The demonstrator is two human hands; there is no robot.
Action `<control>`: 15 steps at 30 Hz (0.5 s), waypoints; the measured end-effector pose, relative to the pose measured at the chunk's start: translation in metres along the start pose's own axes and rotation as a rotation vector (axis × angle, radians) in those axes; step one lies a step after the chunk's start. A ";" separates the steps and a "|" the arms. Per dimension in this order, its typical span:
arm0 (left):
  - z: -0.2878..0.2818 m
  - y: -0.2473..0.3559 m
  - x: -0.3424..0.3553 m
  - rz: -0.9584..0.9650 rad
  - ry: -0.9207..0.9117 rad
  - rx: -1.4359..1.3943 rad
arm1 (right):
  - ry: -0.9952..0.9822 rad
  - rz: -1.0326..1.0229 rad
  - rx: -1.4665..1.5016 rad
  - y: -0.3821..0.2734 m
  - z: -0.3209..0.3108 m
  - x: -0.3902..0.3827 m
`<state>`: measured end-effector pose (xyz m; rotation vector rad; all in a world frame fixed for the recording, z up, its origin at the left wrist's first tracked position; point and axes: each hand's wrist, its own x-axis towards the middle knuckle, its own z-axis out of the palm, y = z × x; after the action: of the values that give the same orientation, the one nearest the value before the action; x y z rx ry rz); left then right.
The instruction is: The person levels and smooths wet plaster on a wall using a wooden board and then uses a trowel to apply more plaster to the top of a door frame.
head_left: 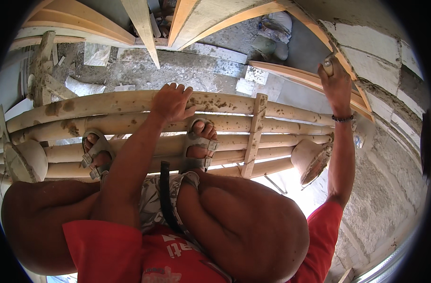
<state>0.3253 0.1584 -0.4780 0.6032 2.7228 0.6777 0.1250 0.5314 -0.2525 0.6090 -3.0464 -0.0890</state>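
Note:
I squat on a scaffold of several bamboo poles (pixel 225 123), my sandalled feet on them. My left hand (pixel 172 103) is on the far pole, its fingers curled over it and the thumb apart. Stretched out to the far right, my right hand (pixel 336 87) is closed around a tool with a rounded pale handle (pixel 328 67). The rest of that tool is hidden by the hand, so its kind does not show. The hand is beside the mortar-smeared edge of a block wall (pixel 366 49).
A wooden crosspiece (pixel 254 134) spans the poles. Pale, mortar-crusted containers stand at the right (pixel 311 160) and left (pixel 31 158) ends. Wooden frame boards (pixel 227 23) rise ahead. Below lies a floor strewn with rubble and tile pieces (pixel 256 74); a filled sack (pixel 276 26) stands farther off.

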 end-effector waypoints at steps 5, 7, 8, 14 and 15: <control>0.003 -0.002 0.000 0.004 -0.006 -0.005 | -0.032 -0.036 -0.014 -0.007 -0.008 0.010; 0.004 -0.002 0.000 0.000 -0.016 -0.013 | -0.081 0.019 0.000 -0.009 -0.015 0.005; 0.003 -0.002 0.000 0.000 -0.017 -0.020 | -0.180 0.007 -0.047 -0.009 -0.018 -0.002; -0.003 0.001 0.002 -0.012 -0.069 0.006 | -0.220 0.112 0.317 -0.001 0.011 -0.062; -0.004 0.002 0.002 -0.008 -0.038 0.008 | -0.187 0.166 0.395 0.000 0.022 -0.073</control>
<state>0.3229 0.1592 -0.4736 0.6003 2.6933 0.6467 0.1915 0.5611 -0.2759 0.3747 -3.3048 0.4987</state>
